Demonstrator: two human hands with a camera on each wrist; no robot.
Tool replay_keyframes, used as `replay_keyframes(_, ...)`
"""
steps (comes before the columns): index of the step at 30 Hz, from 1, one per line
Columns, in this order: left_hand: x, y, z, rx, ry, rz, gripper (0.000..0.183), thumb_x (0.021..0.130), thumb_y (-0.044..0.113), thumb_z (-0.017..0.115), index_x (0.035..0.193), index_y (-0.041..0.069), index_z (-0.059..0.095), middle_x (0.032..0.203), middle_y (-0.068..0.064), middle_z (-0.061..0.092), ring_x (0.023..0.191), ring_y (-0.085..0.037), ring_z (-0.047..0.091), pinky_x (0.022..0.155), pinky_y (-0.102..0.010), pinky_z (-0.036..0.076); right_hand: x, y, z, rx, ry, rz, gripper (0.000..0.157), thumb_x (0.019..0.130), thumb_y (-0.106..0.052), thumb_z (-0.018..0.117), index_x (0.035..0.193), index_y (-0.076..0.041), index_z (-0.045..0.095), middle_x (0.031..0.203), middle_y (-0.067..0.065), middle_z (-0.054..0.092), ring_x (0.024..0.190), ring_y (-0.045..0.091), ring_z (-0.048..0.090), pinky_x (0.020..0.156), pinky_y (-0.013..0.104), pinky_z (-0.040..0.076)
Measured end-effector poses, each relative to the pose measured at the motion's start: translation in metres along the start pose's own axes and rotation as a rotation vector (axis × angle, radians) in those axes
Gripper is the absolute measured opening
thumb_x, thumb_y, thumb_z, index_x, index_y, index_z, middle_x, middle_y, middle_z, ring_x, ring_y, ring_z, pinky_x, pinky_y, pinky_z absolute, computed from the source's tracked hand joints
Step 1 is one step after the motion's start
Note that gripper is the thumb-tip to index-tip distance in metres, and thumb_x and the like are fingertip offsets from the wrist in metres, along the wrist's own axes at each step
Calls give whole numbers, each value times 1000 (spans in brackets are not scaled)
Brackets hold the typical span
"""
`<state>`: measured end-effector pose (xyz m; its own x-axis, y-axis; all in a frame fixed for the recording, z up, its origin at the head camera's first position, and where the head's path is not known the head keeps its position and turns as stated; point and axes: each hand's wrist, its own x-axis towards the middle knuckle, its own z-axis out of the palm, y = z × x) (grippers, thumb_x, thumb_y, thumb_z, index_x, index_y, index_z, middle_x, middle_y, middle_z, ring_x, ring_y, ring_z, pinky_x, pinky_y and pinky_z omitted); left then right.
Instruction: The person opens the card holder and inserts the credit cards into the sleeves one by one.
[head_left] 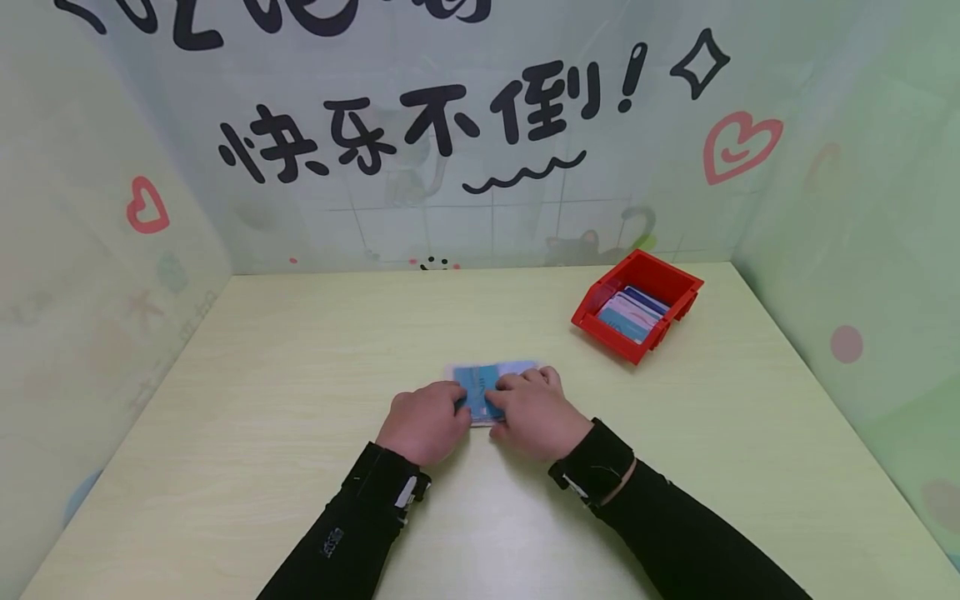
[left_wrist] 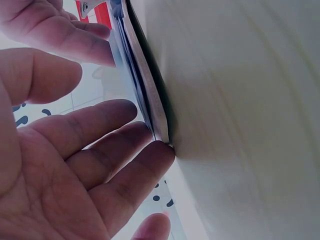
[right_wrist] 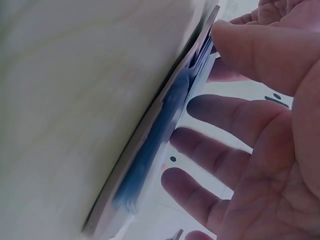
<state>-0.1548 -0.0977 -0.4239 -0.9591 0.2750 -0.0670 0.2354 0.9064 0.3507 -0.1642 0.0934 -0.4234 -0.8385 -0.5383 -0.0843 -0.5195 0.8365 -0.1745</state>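
A flat, layered, pale pink-and-blue packet [head_left: 477,383] lies on the table [head_left: 300,358] between both hands. My left hand [head_left: 427,422] is at its left side; in the left wrist view the fingertips [left_wrist: 159,152] touch its edge, thumb apart. From the right, my right hand [head_left: 542,415] reaches over the packet. The right wrist view shows its fingers [right_wrist: 215,110] extended along the top face, with the thumb [right_wrist: 250,50] by one end. Blue layers [right_wrist: 160,140] show along the packet's side. The packet's right part is partly hidden by the right hand.
A red bin [head_left: 684,287] stands at the back right, holding several similar flat pink, blue and navy items [head_left: 633,315]. Printed panels [head_left: 465,233] rise behind the table and along both sides.
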Motion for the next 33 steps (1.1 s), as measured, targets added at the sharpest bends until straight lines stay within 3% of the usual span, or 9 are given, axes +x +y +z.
replay_keyframes(4,0,0,0,0,-7,-7,25,104,27,61,82,15,58,76,0,54,71,-18,56,69,-39,38,0,-1,0,22,-28,-14,55,97,-40,75,145,-15,65,152,7,59,138,38,50,113,58,30)
replay_keyframes(8,0,0,1,4,0,-10,18,104,27,62,93,14,68,95,-1,70,87,-20,68,76,-45,48,0,-2,0,27,-50,-19,55,98,-40,73,146,-16,64,156,6,57,142,37,49,114,59,29)
replay_keyframes(11,0,0,2,4,6,-11,16,103,28,62,99,14,70,105,0,73,96,-21,71,82,-50,51,0,-2,0,26,-56,-22,54,99,-39,73,147,-16,64,157,5,57,142,37,49,114,58,28)
replay_keyframes(15,0,0,2,-1,6,-16,20,104,28,61,105,13,72,110,-1,74,101,-23,72,86,-52,52,-1,-4,0,44,-59,-36,55,100,-36,72,149,-13,61,159,5,55,141,38,50,113,58,28)
replay_keyframes(19,-1,0,3,-4,14,-13,31,104,29,61,124,9,74,129,-4,74,118,-27,72,94,-57,53,-1,-4,1,82,-77,-45,59,101,-34,70,154,-11,55,161,7,53,145,38,47,114,60,25)
replay_keyframes(23,0,0,3,-2,13,-2,25,104,27,61,112,8,75,117,-5,76,106,-25,74,87,-54,54,-1,-1,0,113,-56,-23,52,101,-33,70,147,-10,61,146,6,65,138,37,51,117,63,23)
replay_keyframes(28,1,0,3,-4,15,-1,19,103,27,62,103,11,73,105,-1,74,92,-19,70,79,-47,51,1,2,-3,117,10,13,25,99,-30,73,118,-14,72,107,0,74,110,30,60,115,67,25)
replay_keyframes(33,1,-1,2,-13,18,9,22,103,26,62,85,14,64,83,1,59,75,-16,58,71,-39,43,1,1,-3,130,9,-27,21,99,-28,73,114,-13,74,104,-1,74,103,29,61,113,67,26)
